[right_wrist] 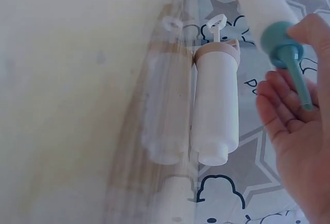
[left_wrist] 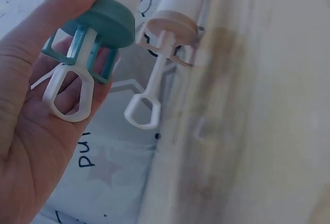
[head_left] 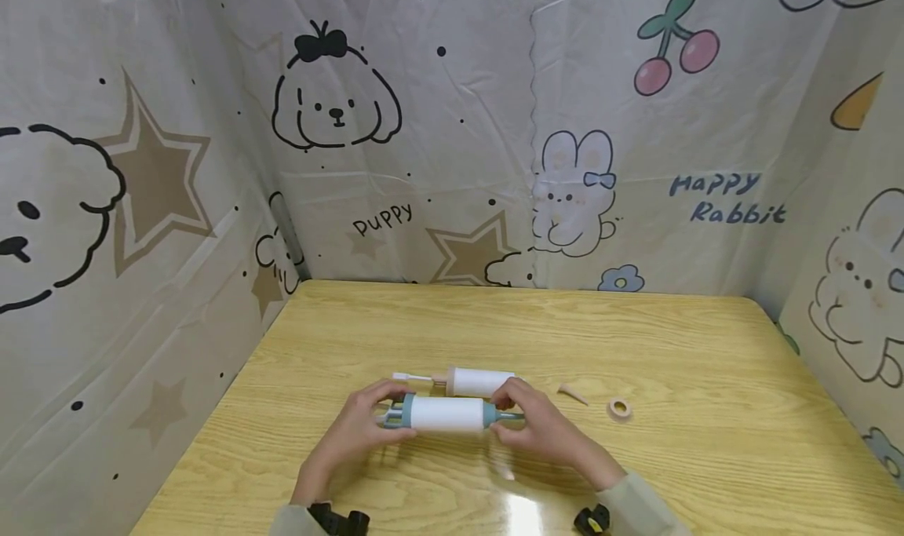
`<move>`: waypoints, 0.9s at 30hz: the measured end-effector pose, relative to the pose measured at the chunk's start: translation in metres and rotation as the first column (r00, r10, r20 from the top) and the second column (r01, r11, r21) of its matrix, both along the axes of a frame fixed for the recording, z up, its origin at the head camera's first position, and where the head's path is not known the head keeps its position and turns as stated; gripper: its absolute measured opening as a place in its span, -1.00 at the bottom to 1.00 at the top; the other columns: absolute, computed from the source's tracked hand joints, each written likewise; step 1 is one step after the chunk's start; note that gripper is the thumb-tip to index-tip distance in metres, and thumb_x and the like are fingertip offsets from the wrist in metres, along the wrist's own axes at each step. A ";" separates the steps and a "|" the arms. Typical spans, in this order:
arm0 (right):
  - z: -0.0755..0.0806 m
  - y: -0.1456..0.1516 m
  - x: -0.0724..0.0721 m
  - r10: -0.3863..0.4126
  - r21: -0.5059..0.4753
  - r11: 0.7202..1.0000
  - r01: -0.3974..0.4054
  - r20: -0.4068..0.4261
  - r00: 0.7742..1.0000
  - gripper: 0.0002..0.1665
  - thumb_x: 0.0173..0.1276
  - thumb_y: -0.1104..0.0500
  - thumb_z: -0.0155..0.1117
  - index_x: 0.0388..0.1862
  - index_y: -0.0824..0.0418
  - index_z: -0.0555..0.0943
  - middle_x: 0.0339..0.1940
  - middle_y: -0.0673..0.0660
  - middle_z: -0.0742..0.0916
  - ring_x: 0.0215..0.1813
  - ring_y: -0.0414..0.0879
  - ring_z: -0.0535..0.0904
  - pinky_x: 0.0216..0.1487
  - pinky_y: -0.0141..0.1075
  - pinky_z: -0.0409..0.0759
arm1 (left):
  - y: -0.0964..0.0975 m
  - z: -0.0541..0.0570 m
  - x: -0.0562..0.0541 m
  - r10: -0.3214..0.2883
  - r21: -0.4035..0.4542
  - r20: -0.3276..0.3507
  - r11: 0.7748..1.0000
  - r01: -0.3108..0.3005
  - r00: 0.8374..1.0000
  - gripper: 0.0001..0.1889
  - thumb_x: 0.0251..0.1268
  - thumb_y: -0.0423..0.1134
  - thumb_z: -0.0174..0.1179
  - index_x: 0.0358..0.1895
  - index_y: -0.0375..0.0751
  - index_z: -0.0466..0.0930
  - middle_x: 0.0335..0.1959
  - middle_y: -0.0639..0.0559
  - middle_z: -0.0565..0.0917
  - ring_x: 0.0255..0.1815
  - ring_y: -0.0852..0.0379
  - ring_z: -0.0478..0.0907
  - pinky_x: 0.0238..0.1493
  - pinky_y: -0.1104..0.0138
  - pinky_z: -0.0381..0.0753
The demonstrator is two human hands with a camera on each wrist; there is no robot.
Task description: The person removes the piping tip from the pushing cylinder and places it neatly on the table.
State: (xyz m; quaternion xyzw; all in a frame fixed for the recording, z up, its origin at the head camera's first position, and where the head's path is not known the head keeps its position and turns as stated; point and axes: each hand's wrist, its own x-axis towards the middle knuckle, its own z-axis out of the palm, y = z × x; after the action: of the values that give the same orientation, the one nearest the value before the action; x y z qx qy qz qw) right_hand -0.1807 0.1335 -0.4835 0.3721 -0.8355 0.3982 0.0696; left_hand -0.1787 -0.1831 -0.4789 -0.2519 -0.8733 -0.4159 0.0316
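Observation:
A large syringe [head_left: 446, 413] with a white barrel and teal ends lies crosswise between my two hands, close over the table. My left hand [head_left: 363, 422] holds its handle end, thumb on the teal cap [left_wrist: 111, 22], with the white plunger ring [left_wrist: 69, 92] pushed in near the cap. At the other end, my right hand [head_left: 533, 418] grips the teal nozzle collar [right_wrist: 280, 37], and the tapered nozzle [right_wrist: 299, 82] points into the palm. Just behind lies a second syringe [head_left: 483, 381] with a peach cap and its white plunger [left_wrist: 154, 79] drawn out. Its front end [right_wrist: 214, 154] carries no nozzle.
A small peach tapered nozzle [head_left: 572, 395] and a peach ring [head_left: 620, 409] lie on the wood-grain table [head_left: 706, 348], right of the hands. A printed cloth [head_left: 452, 128] stands along the back and both sides.

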 end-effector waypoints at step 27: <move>-0.003 0.053 0.020 -0.123 -0.109 0.989 0.102 -0.204 0.971 -0.54 -0.03 0.40 0.46 -0.16 0.11 0.53 -0.22 -0.08 0.62 -0.19 -0.27 0.56 -0.20 -0.35 0.68 | 0.059 0.010 0.005 -0.088 0.068 -0.109 0.993 0.096 0.990 -0.44 -0.04 -0.20 0.53 0.11 -0.19 0.59 0.03 -0.02 0.68 -0.04 0.03 0.65 0.00 0.27 0.70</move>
State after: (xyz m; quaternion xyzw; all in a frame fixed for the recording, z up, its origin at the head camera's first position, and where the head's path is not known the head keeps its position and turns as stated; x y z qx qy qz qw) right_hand -0.1610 0.1861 -0.4864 0.3603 -0.8227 0.3925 0.1982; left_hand -0.1741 -0.1245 -0.4690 -0.3123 -0.8420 -0.4346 0.0680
